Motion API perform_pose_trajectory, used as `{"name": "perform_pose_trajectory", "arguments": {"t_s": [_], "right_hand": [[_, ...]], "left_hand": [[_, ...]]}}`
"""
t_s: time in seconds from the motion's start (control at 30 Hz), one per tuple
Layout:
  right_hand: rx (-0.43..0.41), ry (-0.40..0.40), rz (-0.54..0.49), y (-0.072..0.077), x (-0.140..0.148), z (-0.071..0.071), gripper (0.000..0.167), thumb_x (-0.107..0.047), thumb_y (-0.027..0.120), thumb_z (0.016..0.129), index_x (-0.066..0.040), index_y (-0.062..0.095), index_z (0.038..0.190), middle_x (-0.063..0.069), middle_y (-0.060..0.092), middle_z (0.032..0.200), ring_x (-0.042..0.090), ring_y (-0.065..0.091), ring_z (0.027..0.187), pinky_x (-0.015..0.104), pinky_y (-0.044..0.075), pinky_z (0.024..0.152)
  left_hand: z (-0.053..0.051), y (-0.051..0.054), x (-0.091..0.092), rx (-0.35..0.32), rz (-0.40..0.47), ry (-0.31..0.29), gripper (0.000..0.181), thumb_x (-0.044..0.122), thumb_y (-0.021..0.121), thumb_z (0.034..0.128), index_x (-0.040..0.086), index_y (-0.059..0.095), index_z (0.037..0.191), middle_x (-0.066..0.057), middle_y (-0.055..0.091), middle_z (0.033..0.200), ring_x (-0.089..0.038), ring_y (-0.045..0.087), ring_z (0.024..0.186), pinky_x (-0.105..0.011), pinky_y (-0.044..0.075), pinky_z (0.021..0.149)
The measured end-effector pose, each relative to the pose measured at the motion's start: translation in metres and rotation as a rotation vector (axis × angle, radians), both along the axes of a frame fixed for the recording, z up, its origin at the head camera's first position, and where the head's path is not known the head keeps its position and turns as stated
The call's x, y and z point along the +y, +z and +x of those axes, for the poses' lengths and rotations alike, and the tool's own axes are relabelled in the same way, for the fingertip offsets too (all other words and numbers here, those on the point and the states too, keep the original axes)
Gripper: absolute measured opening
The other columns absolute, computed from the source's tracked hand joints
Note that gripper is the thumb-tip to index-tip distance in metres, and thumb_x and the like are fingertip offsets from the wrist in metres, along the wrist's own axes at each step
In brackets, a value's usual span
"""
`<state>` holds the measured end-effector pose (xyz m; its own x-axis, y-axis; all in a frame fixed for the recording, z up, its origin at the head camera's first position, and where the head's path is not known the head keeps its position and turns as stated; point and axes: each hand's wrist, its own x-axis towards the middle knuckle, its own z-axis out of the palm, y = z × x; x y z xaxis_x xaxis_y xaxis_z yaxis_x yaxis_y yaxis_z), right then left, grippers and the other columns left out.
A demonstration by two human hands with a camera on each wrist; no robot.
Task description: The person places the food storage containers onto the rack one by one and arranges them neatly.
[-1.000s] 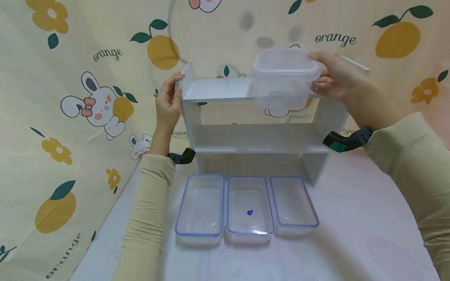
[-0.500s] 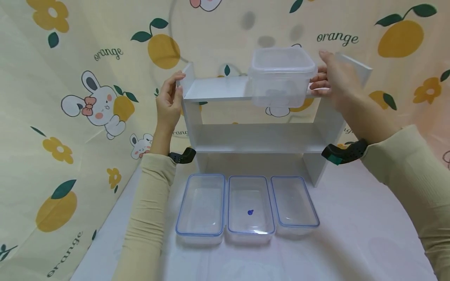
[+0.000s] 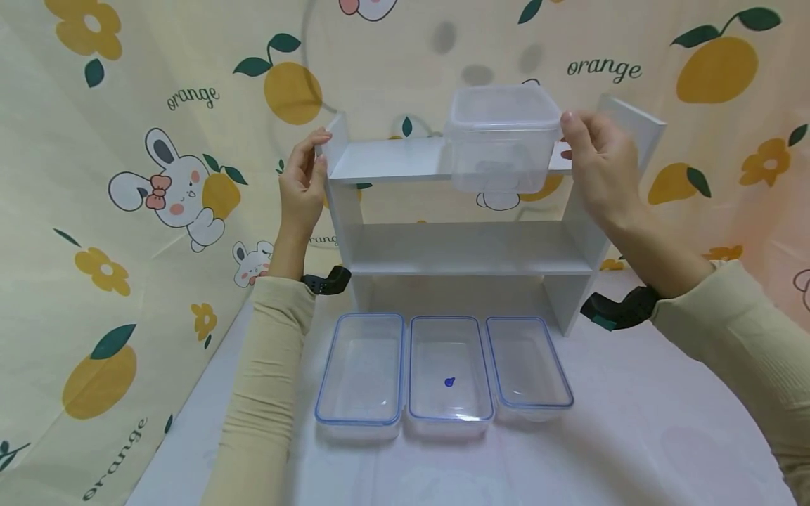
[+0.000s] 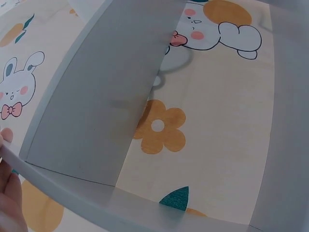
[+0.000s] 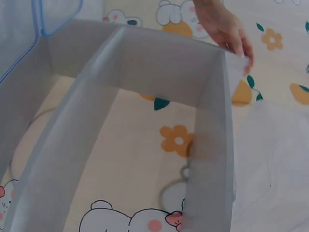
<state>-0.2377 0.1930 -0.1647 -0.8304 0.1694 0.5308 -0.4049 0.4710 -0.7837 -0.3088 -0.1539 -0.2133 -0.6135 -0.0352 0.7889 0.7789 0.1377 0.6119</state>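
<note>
The step in hand looks like positioning the translucent box [image 3: 503, 158] on the top board [image 3: 389, 160] of the white shelf unit [image 3: 471, 246]. The box is upright toward the right half of that board, and its near end seems to jut past the board's near edge. The right hand [image 3: 601, 165] is at its right side, thumb against the near right corner of the rim and fingers bent; part of them is hidden, so I cannot tell whether it is gripping or only pushing. The left hand [image 3: 304, 179] grasps the top of the left end panel [image 3: 337, 140], which probably steadies the unit. The next move seems to call for a gentle push left and far, so that the base sits fully on the board, with the left hand bracing.

On the desk [image 3: 652, 422], 3 blue-rimmed boxes [image 3: 361, 369] stand in a row near the unit; a small blue spot [image 3: 450, 382] shows in the middle 1.

Compared with 0.5 s ago, the right hand's thumb has come forward and down to the box's corner, its wrist is lower, and the box appears slightly farther left. The left hand and the row on the desk look unchanged.
</note>
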Motion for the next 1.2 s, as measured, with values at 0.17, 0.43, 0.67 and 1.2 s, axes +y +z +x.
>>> {"name": "perform_pose_trajectory", "arguments": {"t_s": [0.17, 0.43, 0.67, 1.2], "right_hand": [[0.041, -0.003, 0.104, -0.004, -0.005, 0.005, 0.050, -0.041, 0.043, 0.099, -0.014, 0.048, 0.140, 0.009, 0.052, 0.146, 0.024, 0.051, 0.134, 0.038, 0.039, 0.118], [0.336, 0.003, 0.221, -0.015, -0.009, 0.001, 0.048, -0.025, 0.055, 0.096, -0.005, 0.049, 0.139, 0.015, 0.056, 0.140, 0.028, 0.052, 0.133, 0.043, 0.041, 0.116], [0.571, -0.067, 0.337, -0.025, -0.009, -0.005, 0.044, -0.015, 0.058, 0.094, -0.002, 0.053, 0.135, 0.015, 0.056, 0.140, 0.030, 0.054, 0.132, 0.043, 0.044, 0.113], [0.759, -0.072, 0.265, -0.032, -0.017, -0.015, 0.027, 0.002, 0.057, 0.092, 0.004, 0.063, 0.118, 0.019, 0.062, 0.132, 0.030, 0.056, 0.129, 0.027, 0.045, 0.110]], "left_hand": [[-0.007, -0.004, -0.001, 0.015, 0.002, 0.009, 0.031, -0.001, 0.043, 0.0976, -0.011, 0.051, 0.126, -0.022, 0.052, 0.139, -0.021, 0.042, 0.142, -0.025, 0.031, 0.121], [-0.026, -0.013, -0.007, 0.024, 0.007, -0.003, 0.031, 0.001, 0.045, 0.0979, -0.008, 0.051, 0.126, -0.018, 0.053, 0.139, -0.017, 0.041, 0.143, -0.027, 0.031, 0.122], [-0.025, -0.013, -0.008, 0.045, -0.003, 0.004, 0.030, 0.002, 0.044, 0.0983, -0.007, 0.052, 0.126, -0.017, 0.054, 0.138, -0.017, 0.042, 0.142, -0.025, 0.032, 0.121], [-0.017, -0.007, -0.003, 0.009, 0.021, -0.009, 0.031, -0.003, 0.042, 0.0972, -0.013, 0.050, 0.126, -0.024, 0.051, 0.139, -0.022, 0.040, 0.143, -0.027, 0.030, 0.122]]}}
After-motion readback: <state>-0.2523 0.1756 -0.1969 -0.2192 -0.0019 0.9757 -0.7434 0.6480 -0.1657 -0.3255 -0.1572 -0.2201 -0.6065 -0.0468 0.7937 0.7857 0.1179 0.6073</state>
